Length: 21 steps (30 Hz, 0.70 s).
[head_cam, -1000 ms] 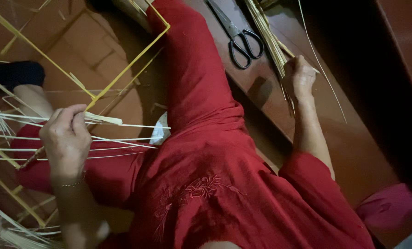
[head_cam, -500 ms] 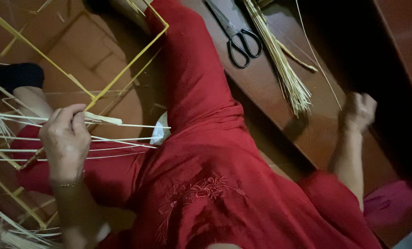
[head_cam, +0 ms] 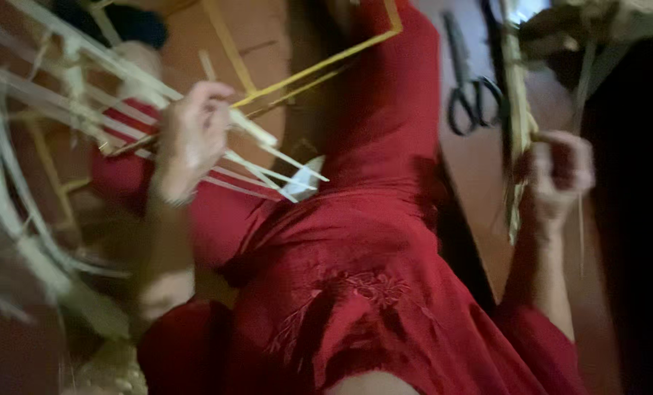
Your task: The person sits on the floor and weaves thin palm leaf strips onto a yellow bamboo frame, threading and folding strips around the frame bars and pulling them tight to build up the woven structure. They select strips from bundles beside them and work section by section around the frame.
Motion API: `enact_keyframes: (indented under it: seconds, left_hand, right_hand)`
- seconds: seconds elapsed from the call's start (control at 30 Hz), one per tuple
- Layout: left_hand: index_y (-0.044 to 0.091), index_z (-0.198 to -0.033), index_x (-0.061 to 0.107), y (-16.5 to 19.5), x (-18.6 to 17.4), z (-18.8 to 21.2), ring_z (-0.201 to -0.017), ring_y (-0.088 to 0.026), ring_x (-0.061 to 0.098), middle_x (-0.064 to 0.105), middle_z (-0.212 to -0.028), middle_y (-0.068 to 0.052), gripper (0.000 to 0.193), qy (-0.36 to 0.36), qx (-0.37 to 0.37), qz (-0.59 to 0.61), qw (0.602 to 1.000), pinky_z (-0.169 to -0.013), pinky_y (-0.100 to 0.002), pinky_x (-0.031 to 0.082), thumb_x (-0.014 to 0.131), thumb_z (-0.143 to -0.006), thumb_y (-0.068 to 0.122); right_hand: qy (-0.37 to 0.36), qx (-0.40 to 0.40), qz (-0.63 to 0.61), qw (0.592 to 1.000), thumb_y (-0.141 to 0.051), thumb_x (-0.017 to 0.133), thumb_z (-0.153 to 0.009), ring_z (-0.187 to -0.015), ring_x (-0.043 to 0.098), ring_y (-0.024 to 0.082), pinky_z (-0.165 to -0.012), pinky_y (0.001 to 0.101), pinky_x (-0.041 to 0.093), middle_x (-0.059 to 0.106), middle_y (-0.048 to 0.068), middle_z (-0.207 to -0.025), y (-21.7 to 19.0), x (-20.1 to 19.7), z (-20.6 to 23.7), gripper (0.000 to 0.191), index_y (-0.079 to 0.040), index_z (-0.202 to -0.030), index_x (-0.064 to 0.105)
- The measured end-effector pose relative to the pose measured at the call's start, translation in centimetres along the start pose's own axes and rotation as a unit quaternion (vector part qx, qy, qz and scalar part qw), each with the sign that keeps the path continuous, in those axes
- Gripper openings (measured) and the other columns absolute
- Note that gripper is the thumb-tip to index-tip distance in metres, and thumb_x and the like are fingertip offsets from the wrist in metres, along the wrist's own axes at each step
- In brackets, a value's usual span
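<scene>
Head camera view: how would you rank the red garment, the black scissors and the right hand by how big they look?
1. Red garment, by far the largest; it fills the middle of the view.
2. Black scissors and right hand look about alike. The picture is blurred and the scissors run off the top edge, so I would not rank them.

Pale flat strips [head_cam: 268, 157] fan out sideways over a red-clothed lap, their cut ends splayed and pointing right, bunched where the left hand [head_cam: 191, 139] closes around them. A bundle of thin straw-coloured stalks [head_cam: 518, 124] hangs nearly upright in the closed right hand [head_cam: 560, 175]; blur seems to hide its lower tips.
</scene>
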<state>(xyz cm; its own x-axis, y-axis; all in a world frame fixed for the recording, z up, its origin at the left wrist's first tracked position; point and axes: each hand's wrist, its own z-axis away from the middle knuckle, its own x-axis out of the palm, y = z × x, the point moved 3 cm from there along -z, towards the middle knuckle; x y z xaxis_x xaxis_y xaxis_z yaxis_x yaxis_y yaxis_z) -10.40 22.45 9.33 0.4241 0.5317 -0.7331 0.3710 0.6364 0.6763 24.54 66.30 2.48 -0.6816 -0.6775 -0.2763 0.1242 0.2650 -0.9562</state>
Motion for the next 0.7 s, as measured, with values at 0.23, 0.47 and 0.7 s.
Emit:
enact_keyframes:
  seconds: [0.23,0.47,0.7]
  left_hand:
    - [-0.002,-0.13,0.055,0.3,0.7,-1.2,-0.064,-0.018,0.071,0.069,-0.114,-0.019,0.026,-0.064,-0.079,0.185,0.977,-0.049,-0.028,0.061,0.054,-0.106,0.008]
    - [0.0,-0.12,0.062,0.4,0.8,-0.7,-0.058,-0.014,0.066,0.066,-0.088,-0.014,0.019,-0.042,-0.071,0.224,0.971,-0.051,-0.028,0.055,0.059,-0.11,0.016]
    - [0.001,-0.11,0.057,0.7,1.3,-1.5,-0.052,-0.013,0.068,0.068,-0.087,-0.007,0.017,-0.004,-0.06,0.261,0.963,-0.046,-0.028,0.053,0.051,-0.11,0.017]
  right_hand:
    - [-0.375,0.073,-0.165,0.91,-0.009,0.073,-0.101,-0.078,0.062,0.005,-0.068,0.0209,0.052,0.069,0.0,-0.093,-8.9,27.2,-4.2,0.01,-0.002,-0.108,0.07]
    - [-0.415,0.143,-0.153,0.885,-0.011,0.072,-0.1,-0.07,0.053,0.005,-0.06,0.0225,0.044,0.063,-0.002,-0.083,-10.2,34.7,-2.2,0.011,-0.002,-0.104,0.068]
    - [-0.373,-0.022,-0.082,0.924,-0.015,0.065,-0.108,-0.087,0.065,0.007,-0.078,0.0238,0.054,0.07,0.0,-0.099,-10.1,34.1,-4.2,0.016,0.0,-0.11,0.071]
